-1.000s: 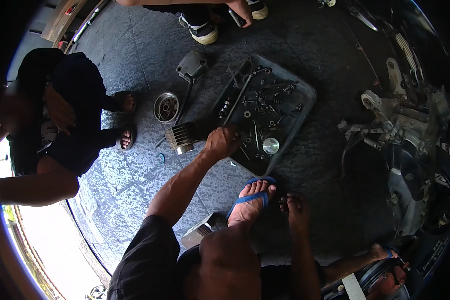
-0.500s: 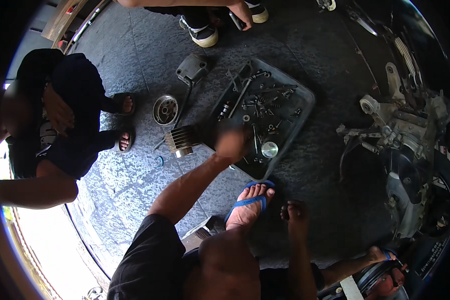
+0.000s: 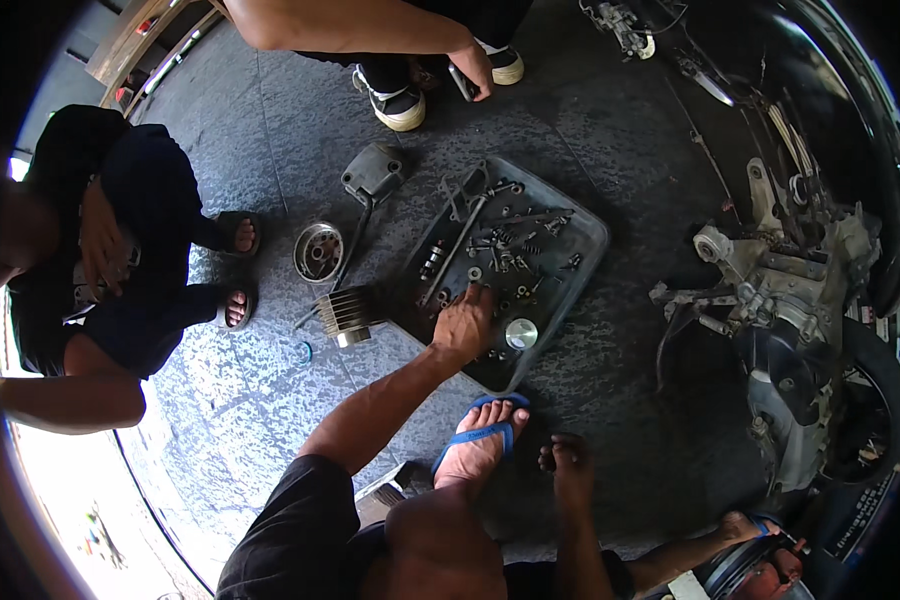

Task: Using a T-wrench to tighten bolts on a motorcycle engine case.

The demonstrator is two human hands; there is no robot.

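Note:
My left hand [image 3: 463, 325] reaches into a dark tray [image 3: 587, 280] of loose metal engine parts. Its fingers stretch forward and down, just short of a ring-shaped washer [image 3: 474, 274]; I see nothing held in them, though the fingertips are partly hidden. Beside that hand, on its right, lies a round shiny piston [image 3: 520, 334]. Several bolts, springs and small parts [image 3: 510, 240] are strewn farther up, with a long rod [image 3: 467, 240] on the left side. In shade off the tray's near end, my right hand [image 3: 567, 455] hangs with curled fingers and no object showing in it.
Left of the tray are a finned cylinder [image 3: 345, 314], a round metal drum [image 3: 319, 251] and a grey cover [image 3: 374, 170]. A partly dismantled engine [image 3: 785, 290] stands at right. One person crouches left [image 3: 150, 230]; another, at the top, holds a phone [image 3: 461, 84].
The view has shifted, so the tray sits lower and farther left. My left hand, blurred before, is now sharp over the parts. The right hand keeps its curled shape.

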